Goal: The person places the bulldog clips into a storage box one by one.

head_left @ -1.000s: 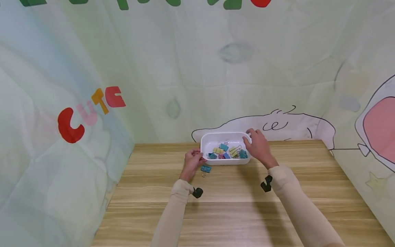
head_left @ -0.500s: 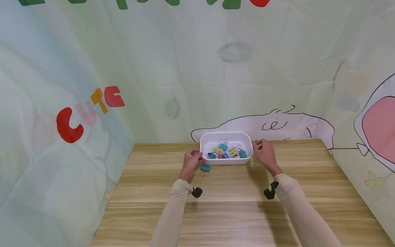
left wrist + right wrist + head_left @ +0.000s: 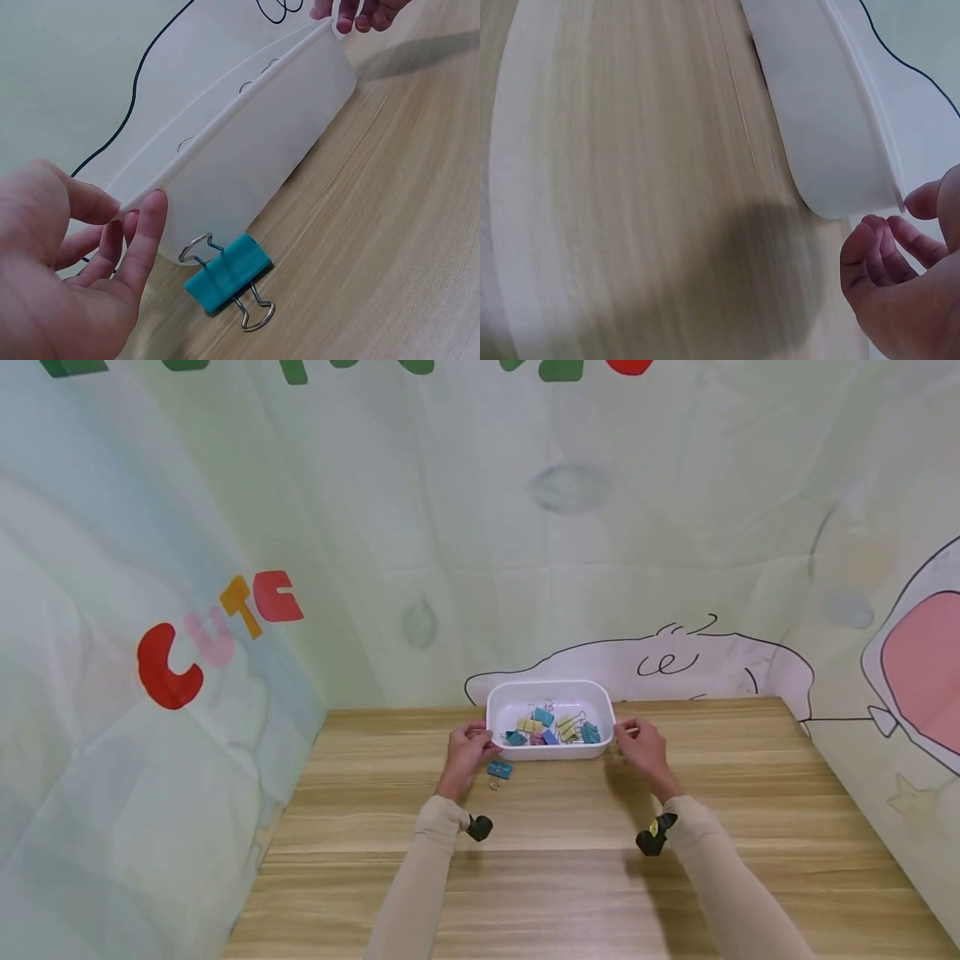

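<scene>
A white plastic box (image 3: 551, 753) with no lid stands near the back edge of the table. Several binder clips (image 3: 568, 727) in yellow, teal, blue and pink lie on its floor. At its left end my left hand (image 3: 467, 752) pinches the rim, thumb on top and fingers under it in the left wrist view. Opposite, my right hand (image 3: 907, 285) has its thumb at the rim and its curled fingers just below, pinching the right end. One teal binder clip (image 3: 229, 273) lies on the wood beside the box's front left corner, close to my left hand, wire handles spread.
The wood-grain table (image 3: 555, 877) reaches back to a pale printed cloth (image 3: 420, 527) with cartoon drawings. That cloth hangs right behind the box and along both sides of the table.
My right hand has moved from over the box's back right rim outward and down to its right end. The left hand, the box and the loose teal clip have stayed put.
</scene>
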Motion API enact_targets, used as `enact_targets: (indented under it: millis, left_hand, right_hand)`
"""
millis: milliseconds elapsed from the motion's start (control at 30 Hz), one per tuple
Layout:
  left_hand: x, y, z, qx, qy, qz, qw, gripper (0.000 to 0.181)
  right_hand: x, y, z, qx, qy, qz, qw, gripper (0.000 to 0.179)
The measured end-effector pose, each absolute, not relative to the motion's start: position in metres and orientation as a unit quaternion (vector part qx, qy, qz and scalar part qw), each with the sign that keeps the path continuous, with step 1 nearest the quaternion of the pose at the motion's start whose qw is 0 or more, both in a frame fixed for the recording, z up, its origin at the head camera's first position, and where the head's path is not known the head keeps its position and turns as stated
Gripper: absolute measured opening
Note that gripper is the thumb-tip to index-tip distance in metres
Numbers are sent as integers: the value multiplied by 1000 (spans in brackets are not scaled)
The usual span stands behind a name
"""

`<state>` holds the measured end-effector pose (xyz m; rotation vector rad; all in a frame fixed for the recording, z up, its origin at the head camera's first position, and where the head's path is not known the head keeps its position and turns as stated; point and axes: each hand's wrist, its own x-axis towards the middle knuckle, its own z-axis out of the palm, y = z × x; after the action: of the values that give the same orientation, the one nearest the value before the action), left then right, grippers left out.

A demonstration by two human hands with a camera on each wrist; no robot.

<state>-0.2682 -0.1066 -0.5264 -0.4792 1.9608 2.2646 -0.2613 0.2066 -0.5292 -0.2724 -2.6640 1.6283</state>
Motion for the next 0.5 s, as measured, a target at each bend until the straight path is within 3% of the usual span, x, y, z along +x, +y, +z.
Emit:
enact_targets:
  millis: [500]
  left_hand:
    - [-269,-107,-527,-159,639,751,52,34]
  right_hand:
    - [-261,196,-532,-162,-726,668,-25,27]
